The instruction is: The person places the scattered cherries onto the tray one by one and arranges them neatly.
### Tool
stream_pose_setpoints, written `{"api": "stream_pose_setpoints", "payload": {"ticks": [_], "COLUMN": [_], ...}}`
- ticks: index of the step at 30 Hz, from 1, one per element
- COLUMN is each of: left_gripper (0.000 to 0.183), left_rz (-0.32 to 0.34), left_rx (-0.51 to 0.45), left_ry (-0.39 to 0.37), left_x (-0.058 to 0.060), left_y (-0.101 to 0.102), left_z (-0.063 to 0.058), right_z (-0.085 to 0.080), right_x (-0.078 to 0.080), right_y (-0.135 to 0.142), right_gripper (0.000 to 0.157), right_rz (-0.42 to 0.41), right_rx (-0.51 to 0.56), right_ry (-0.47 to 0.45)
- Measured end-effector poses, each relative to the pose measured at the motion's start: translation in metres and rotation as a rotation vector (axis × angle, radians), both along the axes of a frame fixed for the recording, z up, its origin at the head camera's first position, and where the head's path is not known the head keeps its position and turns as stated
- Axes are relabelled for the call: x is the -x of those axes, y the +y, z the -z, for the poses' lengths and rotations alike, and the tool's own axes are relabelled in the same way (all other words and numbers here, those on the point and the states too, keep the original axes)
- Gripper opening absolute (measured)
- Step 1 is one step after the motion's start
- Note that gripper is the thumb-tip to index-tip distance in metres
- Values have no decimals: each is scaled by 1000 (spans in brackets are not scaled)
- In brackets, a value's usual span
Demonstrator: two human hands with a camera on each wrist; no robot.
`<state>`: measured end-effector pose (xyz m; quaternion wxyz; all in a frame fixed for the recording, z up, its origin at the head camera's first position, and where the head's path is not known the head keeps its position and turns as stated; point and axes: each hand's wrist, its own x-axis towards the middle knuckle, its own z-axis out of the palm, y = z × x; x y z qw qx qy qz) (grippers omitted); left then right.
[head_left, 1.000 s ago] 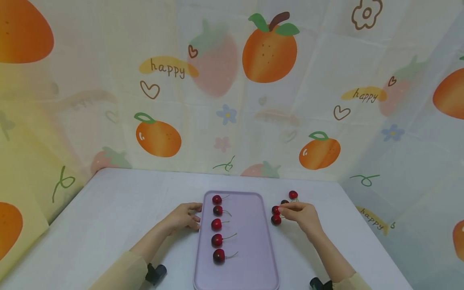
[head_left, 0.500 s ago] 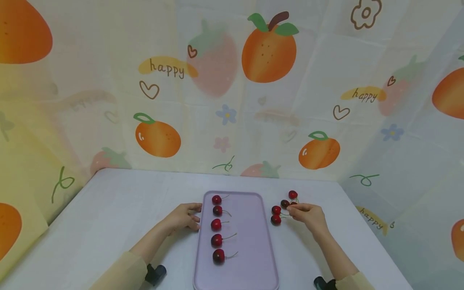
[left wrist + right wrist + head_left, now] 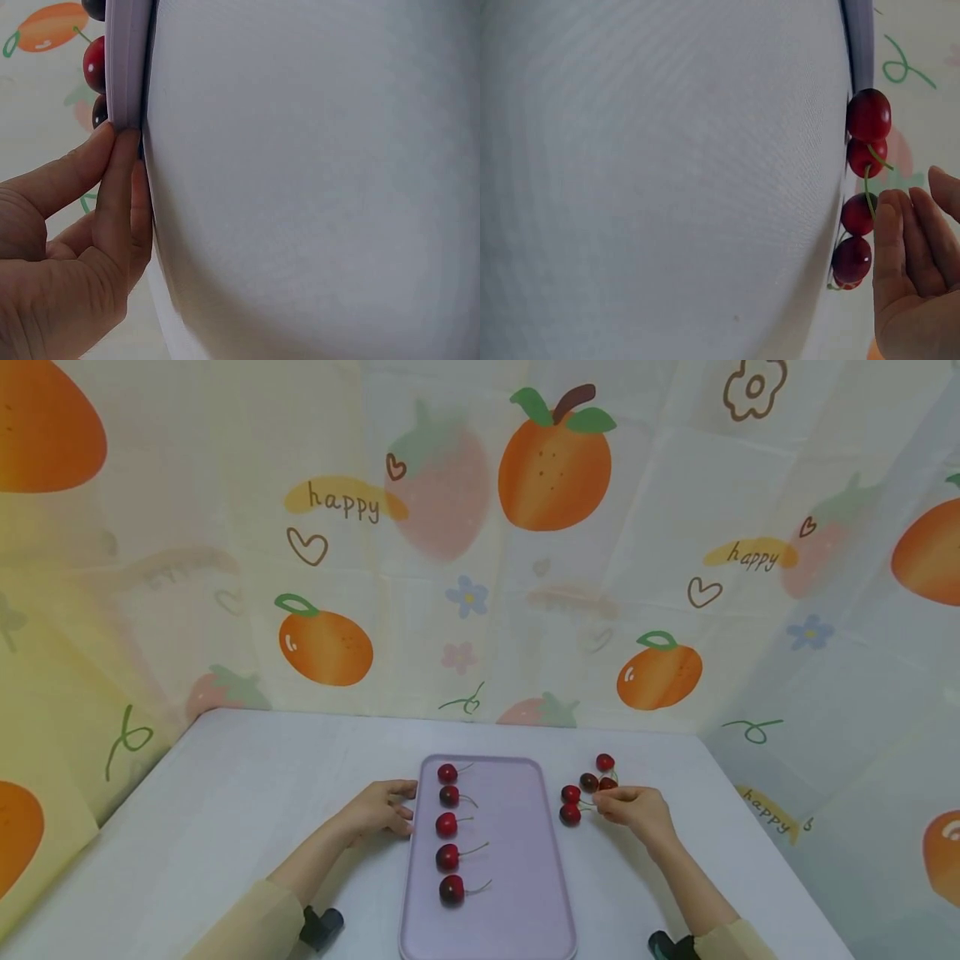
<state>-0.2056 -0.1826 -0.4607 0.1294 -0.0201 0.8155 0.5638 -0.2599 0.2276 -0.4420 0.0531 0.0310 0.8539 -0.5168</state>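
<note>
My left hand (image 3: 377,810) rests its relaxed fingers along the left edge of a lilac tray (image 3: 517,860). In the left wrist view, the thumb and forefinger tips touch the tray's rim (image 3: 129,60). On the tray, several dark red cherries with stems stand in a column down the left side, the nearest cherry (image 3: 452,890) at the front. My right hand (image 3: 639,814) is beside a loose cluster of several cherries right of the tray, fingertips close to the stem of the front cherry (image 3: 570,814). Its fingers (image 3: 922,247) are straight, with the thumb apart, beside a cherry (image 3: 859,214).
A white-covered table (image 3: 300,743) carries the tray and the cherries. Behind and at the sides hangs a curtain (image 3: 420,610) printed with fruit, hearts and "happy". Each wrist wears a black camera, such as the left wrist camera (image 3: 322,928).
My right hand has moved a little right, off the front cherries, then slightly back toward the near stems. The left hand, tray and cherries have kept their places.
</note>
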Motion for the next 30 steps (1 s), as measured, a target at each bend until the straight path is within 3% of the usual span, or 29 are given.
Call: {"api": "stream_pose_setpoints", "payload": {"ticks": [10,17,30], "left_gripper": [76,76,76], "left_rz": [-1,0,5], "left_rx": [1,2,7], "left_ry": [0,1,-3], "left_x": [-1,-1,-1], "left_y": [0,0,0], "left_z": [-1,-1,0], "right_z": [4,8,12], "right_x": [0,2,4], "right_y": [-1,-1,-3], "right_gripper": [31,32,27], "right_rz": [-11,-29,-45], "right_rx": [-71,-185,-225], "right_ry": [-15,4,31]}}
